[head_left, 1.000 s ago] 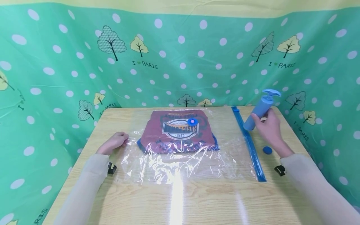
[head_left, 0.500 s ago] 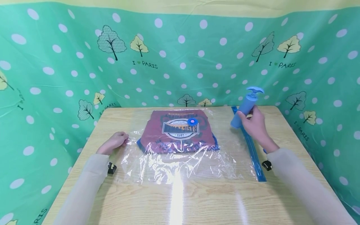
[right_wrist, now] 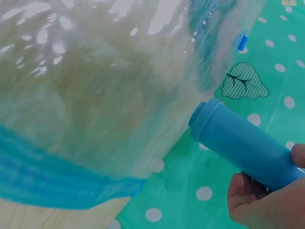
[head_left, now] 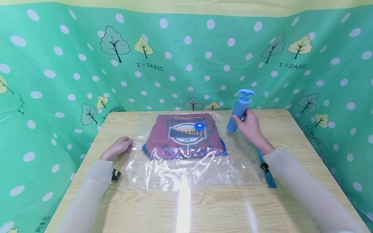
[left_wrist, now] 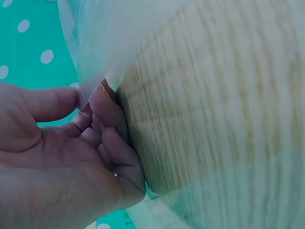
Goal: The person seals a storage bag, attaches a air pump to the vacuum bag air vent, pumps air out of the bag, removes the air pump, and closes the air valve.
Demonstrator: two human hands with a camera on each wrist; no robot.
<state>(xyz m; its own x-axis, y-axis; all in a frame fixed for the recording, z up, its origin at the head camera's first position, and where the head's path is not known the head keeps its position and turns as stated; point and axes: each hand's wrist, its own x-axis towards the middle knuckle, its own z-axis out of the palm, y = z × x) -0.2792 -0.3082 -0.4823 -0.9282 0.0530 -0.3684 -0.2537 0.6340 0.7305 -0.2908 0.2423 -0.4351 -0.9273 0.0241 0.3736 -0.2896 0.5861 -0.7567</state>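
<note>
A clear vacuum storage bag (head_left: 247,174) lies flat on the table. Inside it is a folded maroon garment (head_left: 154,137) with printed lettering and blue trim. On top of the bag, over the garment, sits a round blue valve (head_left: 199,126). My left hand (head_left: 118,147) pinches the bag's left edge between thumb and fingers; the left wrist view shows the film (left_wrist: 88,93) there. My right hand (head_left: 250,127) grips a blue hand pump (head_left: 239,108) by its barrel, T-handle up and slightly tilted. The pump's lower end (right_wrist: 199,117) hovers right of the garment, apart from the valve.
A blue zip strip (head_left: 269,178) runs along the bag's right side, partly hidden under my right forearm. The wooden table (head_left: 145,210) ends at the back against a green dotted curtain (head_left: 186,77), which also hangs at both sides.
My right hand has carried the pump leftward from beyond the zip strip to beside the garment. The blue disc on the table at right is now hidden by that arm. My left hand stays put.
</note>
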